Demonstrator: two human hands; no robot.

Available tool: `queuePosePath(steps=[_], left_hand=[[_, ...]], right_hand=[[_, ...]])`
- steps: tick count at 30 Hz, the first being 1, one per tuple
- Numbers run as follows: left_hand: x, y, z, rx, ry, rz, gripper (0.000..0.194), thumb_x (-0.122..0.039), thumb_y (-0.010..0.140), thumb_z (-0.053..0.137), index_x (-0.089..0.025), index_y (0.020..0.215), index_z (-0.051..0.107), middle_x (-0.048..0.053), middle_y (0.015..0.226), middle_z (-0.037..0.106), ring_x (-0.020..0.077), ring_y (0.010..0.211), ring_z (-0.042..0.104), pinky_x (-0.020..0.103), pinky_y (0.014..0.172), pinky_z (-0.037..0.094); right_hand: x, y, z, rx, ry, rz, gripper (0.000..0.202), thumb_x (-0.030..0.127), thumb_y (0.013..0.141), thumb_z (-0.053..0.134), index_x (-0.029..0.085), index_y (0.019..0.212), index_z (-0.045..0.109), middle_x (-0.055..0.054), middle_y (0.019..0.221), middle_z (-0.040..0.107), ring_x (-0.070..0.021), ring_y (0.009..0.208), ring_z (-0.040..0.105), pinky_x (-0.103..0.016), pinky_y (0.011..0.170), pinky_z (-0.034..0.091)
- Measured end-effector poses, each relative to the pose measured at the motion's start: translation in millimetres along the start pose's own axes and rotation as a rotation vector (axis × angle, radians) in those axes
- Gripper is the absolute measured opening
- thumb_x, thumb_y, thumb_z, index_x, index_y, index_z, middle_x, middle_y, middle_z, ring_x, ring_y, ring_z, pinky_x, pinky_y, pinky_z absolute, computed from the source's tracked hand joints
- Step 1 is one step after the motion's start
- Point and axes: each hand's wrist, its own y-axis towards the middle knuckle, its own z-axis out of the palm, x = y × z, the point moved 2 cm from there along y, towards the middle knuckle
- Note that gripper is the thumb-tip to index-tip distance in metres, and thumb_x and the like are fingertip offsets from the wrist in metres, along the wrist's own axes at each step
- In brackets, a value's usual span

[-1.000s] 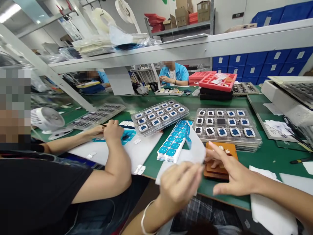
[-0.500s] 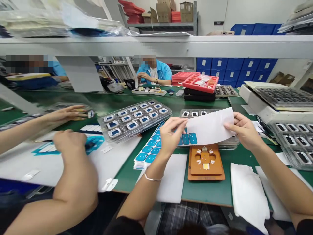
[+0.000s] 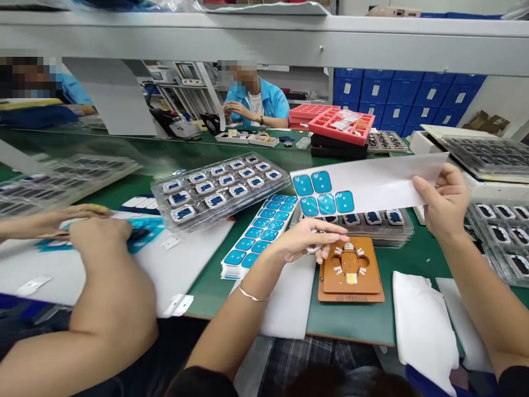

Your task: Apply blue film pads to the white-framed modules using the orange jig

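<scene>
My right hand (image 3: 444, 198) pinches the right end of a white sticker sheet (image 3: 380, 182) and holds it raised over the bench. Several blue rounded-square stickers (image 3: 322, 193) remain at the sheet's left end. Below that end, my left hand (image 3: 308, 241) is at the upper left of an orange fixture (image 3: 351, 270), fingers pointing right. A small white-edged piece (image 3: 316, 248) shows between its curled fingers; its kind is partly hidden. The fixture has a cut-out centre and small white tabs around it. A stack of blue sticker sheets (image 3: 258, 231) lies left of my left hand.
A clear tray (image 3: 223, 187) of white-framed parts rests behind the sticker stack. Another tray (image 3: 384, 218) sits behind the fixture, and more trays (image 3: 502, 237) stand at right. A co-worker's arm (image 3: 111, 275) reaches in at left. A white cloth (image 3: 424, 325) hangs over the front edge.
My left hand has left the sheet and moved down and right to the fixture. My right hand has carried the sheet up and right. The co-worker's far hand has drawn back left.
</scene>
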Motion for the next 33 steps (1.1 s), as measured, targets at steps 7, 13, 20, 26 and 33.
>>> queuePosePath(steps=[7,13,20,26,33], left_hand=[[2,4,6.3,-0.277,-0.199,0.246,0.052,-0.057,0.066,0.080,-0.017,0.065,0.047,-0.008,0.045,0.047,0.0018,0.034,0.037,0.012,0.031,0.027],[4,8,15.3,-0.413,-0.224,0.293,0.053,-0.050,0.064,0.084,-0.019,0.077,0.043,-0.011,0.043,0.048,0.0030,0.032,0.038,0.012,0.030,0.025],[15,11,24.8,-0.304,-0.115,0.257,0.050,-0.049,0.067,0.081,-0.017,0.087,0.048,-0.008,0.045,0.056,0.0040,0.031,0.041,0.013,0.030,0.028],[13,8,24.8,-0.265,0.001,0.263,0.046,-0.050,0.071,0.078,-0.016,0.084,0.050,-0.006,0.046,0.057,0.0044,0.033,0.044,0.014,0.032,0.031],[8,9,7.0,-0.464,0.045,0.382,0.046,-0.042,0.072,0.079,-0.020,0.097,0.048,-0.007,0.054,0.056,0.0066,0.037,0.048,0.014,0.032,0.031]], right_hand=[[0,-3,0,0.024,-0.100,-0.044,0.043,0.030,0.080,0.075,0.020,0.119,0.059,-0.012,0.112,0.067,-0.0235,0.099,0.066,-0.038,0.082,0.054],[25,-39,26,0.126,-0.685,-0.640,0.058,0.026,0.082,0.071,0.034,0.133,0.046,-0.009,0.133,0.053,-0.0338,0.123,0.052,-0.056,0.100,0.045],[36,-75,57,0.575,-0.442,-0.439,0.049,0.028,0.091,0.059,0.023,0.137,0.044,-0.013,0.130,0.060,-0.0286,0.121,0.058,-0.049,0.101,0.051],[29,-74,53,0.551,-0.249,-0.132,0.038,0.033,0.087,0.066,0.022,0.121,0.054,-0.010,0.119,0.065,-0.0233,0.105,0.067,-0.041,0.091,0.059],[21,-52,39,0.289,-0.014,0.200,0.027,0.034,0.081,0.071,0.023,0.102,0.058,-0.003,0.095,0.069,-0.0178,0.090,0.070,-0.033,0.081,0.060]])
